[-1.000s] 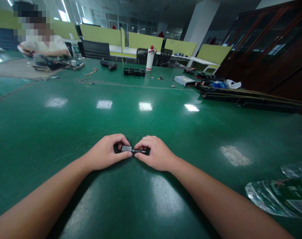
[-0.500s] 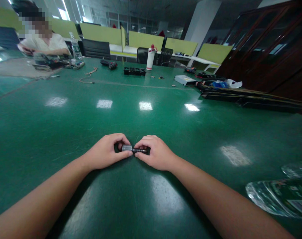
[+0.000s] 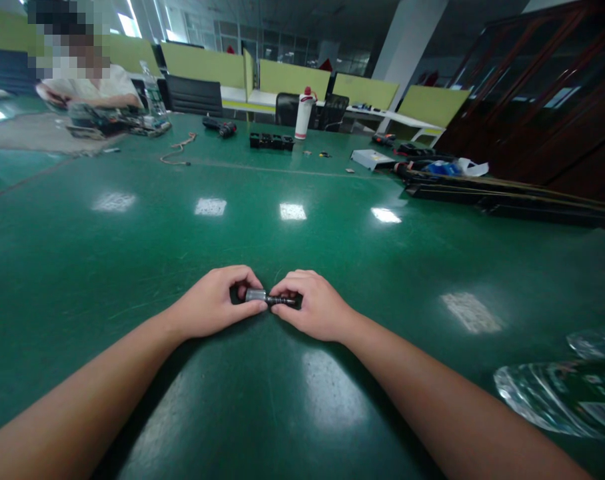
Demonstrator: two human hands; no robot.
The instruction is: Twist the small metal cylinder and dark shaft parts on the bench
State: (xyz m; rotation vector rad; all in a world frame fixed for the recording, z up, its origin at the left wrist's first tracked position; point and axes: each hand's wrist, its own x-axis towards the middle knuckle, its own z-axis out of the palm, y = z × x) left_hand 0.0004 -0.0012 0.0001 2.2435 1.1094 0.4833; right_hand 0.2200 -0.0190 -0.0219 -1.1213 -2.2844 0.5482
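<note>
office space fills the background, with a row of yellow-green partitions (image 3: pixel 202 67) running across it. in front spreads a broad green table (image 3: pixel 282 380), glossy enough to mirror the ceiling lights. dark wooden cabinets (image 3: pixel 542 100) stand at the right, and at the far left a person in a white top (image 3: pixel 95 90) sits behind a cluster of parts. a clear plastic bottle (image 3: pixel 557 397) with a green label lies on its side near the right forearm, and a white flask (image 3: pixel 304 117) stands upright at the far edge. close to the near side, the left hand (image 3: pixel 215 303) and the right hand (image 3: pixel 315 307) face each other, fingers curled inward. between them, just above or on the tabletop (the contact is hard to tell), is a small metal piece (image 3: pixel 255 295), roughly level. left thumb and forefinger pinch its silver barrel; right thumb and fingertips close on the thin dark ridged shaft (image 3: pixel 284 301), right beside the barrel's end. the piece looks stiff and probably a bit heavy for its size, not fragile. the barrel seems smooth and could slip or roll, so the best hold is likely across its middle, while the shaft's ridges should give fingertips more bite.
</note>
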